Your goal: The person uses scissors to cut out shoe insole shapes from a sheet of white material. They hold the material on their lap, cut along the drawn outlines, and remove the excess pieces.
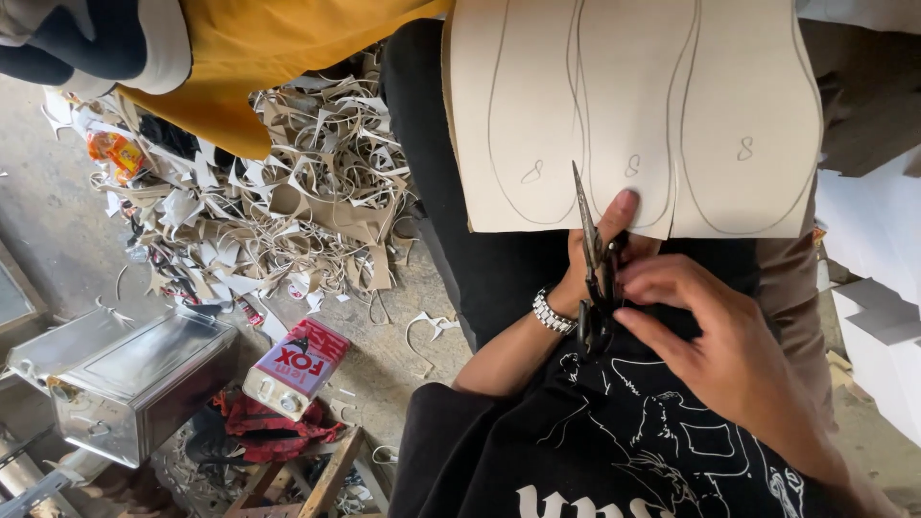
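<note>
Seen from above, over a lap in dark trousers [499, 269]. Across the knees, a pale sheet of board [633, 105], pencilled with 3 sole-shaped outlines side by side, lower edge toward the body. At that lower edge, between the 1st and 2nd outlines, black scissors [590, 264], blades closed or nearly so, tip pointing up onto the sheet, handles down toward the belly.

Left hand [600, 254]: fingers curled shut around the scissor handles from below, thumb laid up along the sheet's lower edge, a metal-link watch [553, 312] on the wrist. Right hand [715, 336]: loosely open, fingers spread and stretched leftward, fingertips [633, 278] touching the scissor handles beside the left hand; nothing gripped as far as can be told.

Below the hands, a black T-shirt [624, 441] with white line print.

On the concrete floor [48, 230] to the left, a large heap of pale board offcuts [288, 201], curling strips and slivers. Nearer the bottom left, a shiny metal box [134, 369], just beside it a red and white tin [297, 367] lying on its side, near red cloth [264, 427]. At the top left, a yellow garment [269, 58] of someone else nearby. At the right edge, white blocks [878, 259].
</note>
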